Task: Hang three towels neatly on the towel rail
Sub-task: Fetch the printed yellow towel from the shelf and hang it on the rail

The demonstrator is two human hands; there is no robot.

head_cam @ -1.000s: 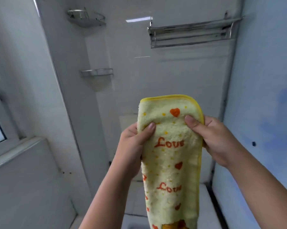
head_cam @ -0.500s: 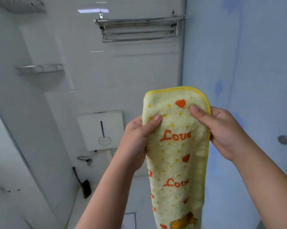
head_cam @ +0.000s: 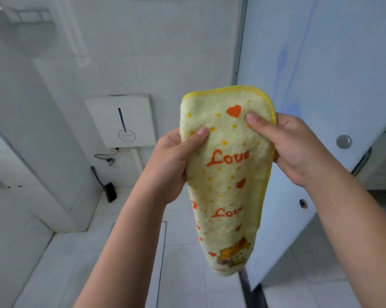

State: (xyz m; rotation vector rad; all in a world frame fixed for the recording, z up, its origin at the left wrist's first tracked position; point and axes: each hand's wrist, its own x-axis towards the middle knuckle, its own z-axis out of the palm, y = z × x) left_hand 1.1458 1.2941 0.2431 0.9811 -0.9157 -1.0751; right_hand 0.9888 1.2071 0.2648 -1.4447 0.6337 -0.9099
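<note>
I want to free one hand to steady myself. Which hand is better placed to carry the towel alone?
Probably the right hand: it grips the yellow towel higher, by the folded top edge. The left hand pinches lower.

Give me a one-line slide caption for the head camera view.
Both hands, left hand and right hand, hold a folded yellow "Love" towel upright in a white-tiled bathroom; no towel rail in view.

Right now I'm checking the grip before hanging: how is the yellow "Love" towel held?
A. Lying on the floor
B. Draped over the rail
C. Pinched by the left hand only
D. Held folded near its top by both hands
D: the left hand and the right hand each grip the folded yellow "Love" towel near its top edge.
</note>
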